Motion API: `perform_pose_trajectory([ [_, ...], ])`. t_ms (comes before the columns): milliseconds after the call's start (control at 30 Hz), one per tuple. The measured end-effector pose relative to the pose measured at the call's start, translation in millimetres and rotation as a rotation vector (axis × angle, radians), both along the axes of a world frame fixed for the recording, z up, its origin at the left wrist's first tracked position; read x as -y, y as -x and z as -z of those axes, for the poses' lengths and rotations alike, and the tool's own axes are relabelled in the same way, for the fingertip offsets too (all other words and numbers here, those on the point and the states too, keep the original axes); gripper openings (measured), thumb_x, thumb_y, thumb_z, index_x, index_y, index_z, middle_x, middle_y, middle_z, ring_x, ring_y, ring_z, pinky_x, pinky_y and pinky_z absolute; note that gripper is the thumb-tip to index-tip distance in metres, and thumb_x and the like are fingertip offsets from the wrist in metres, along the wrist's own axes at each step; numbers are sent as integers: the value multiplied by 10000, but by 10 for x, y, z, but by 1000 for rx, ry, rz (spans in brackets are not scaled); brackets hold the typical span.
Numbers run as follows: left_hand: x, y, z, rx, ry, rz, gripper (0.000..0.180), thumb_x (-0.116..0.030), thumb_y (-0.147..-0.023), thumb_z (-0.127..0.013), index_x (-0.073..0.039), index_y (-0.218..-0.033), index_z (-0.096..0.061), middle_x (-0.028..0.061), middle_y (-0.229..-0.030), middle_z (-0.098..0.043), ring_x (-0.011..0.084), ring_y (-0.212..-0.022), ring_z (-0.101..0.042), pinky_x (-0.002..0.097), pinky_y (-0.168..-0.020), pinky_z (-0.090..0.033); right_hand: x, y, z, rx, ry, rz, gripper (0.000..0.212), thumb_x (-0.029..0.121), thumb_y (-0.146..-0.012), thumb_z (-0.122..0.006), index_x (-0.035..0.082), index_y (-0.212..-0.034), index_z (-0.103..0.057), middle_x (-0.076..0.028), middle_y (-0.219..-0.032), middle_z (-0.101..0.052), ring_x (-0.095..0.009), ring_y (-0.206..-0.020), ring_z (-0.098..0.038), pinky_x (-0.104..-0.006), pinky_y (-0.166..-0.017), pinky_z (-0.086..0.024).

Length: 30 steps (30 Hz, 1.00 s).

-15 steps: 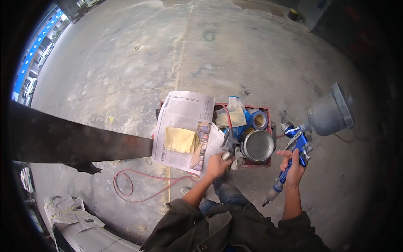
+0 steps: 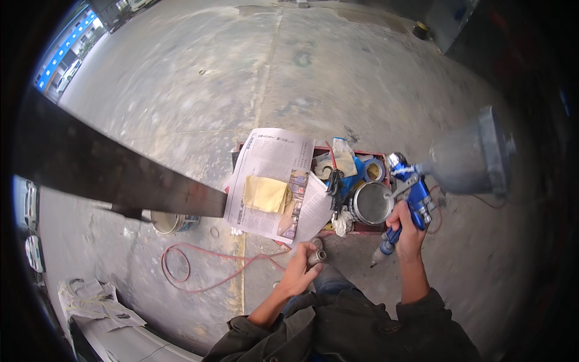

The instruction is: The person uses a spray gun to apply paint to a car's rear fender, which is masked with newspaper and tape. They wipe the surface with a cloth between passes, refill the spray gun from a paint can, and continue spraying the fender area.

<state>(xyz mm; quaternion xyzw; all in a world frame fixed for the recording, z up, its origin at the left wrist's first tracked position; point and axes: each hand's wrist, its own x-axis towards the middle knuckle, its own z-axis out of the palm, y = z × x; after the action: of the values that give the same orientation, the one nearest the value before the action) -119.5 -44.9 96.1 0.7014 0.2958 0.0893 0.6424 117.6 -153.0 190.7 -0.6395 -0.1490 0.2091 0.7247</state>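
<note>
My left hand point(image 2: 297, 271) is closed around a metal air hose coupling point(image 2: 317, 257), below the newspaper's lower edge. In my right hand point(image 2: 408, 234) is a blue spray gun point(image 2: 418, 198), gripped by its handle. The gun tilts to the right, and its large grey cup point(image 2: 465, 160) hangs out beyond it. The inlet end of the gun point(image 2: 377, 256) points down toward my body. A dark blow gun with a red nozzle point(image 2: 335, 188) lies on the red box between my hands. Next to it stands a round open tin point(image 2: 372, 204).
Newspaper point(image 2: 268, 154) with a folded yellow cloth point(image 2: 264, 194) covers the box's left side. Tape point(image 2: 374, 170) sits behind the tin. A red hose point(image 2: 211, 292) loops on the floor. At left are a dark beam point(image 2: 132, 163), a bucket point(image 2: 167, 222) and a paper-covered panel point(image 2: 114, 326).
The blow gun has left my left hand and lies on the box. That hand has come back toward my body with the coupling. My right hand has moved the spray gun up and left.
</note>
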Motion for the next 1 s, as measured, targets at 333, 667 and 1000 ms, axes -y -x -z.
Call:
perform_pose_trajectory([
  [333, 232, 1056, -722, 309, -272, -217, 357, -156, -931, -631, -28, -1249, -533, 144, -1044, -629, 274, -851, -611, 348, -782, -486, -902, 1254, -1621, -171, -697, -381, 214, 185, -1036, -468, 135, -830, -440, 82, -582, -304, -29, -493, -257, -215, -499, -264],
  [667, 682, 2236, -1408, 377, -192, -310, 329, -210, -957, -620, -51, -1225, -518, 138, -741, -591, 212, -583, -574, 336, -558, -440, -904, 2692, -2206, -264, -884, -860, 262, 160, -1050, -427, 85, -1287, -507, 86, -592, -297, -13, -486, -259, -196, -472, -261],
  [1000, 1253, 2965, -1610, 540, -181, -449, 340, -266, -1003, -538, -21, -1234, -492, 91, -713, -525, 183, -629, -526, 305, -619, -414, -676, 3696, -2415, -466, -940, -1199, 372, 206, -1077, -333, 127, -716, -378, 51, -575, -340, -45, -460, -316, -216, -448, -294],
])
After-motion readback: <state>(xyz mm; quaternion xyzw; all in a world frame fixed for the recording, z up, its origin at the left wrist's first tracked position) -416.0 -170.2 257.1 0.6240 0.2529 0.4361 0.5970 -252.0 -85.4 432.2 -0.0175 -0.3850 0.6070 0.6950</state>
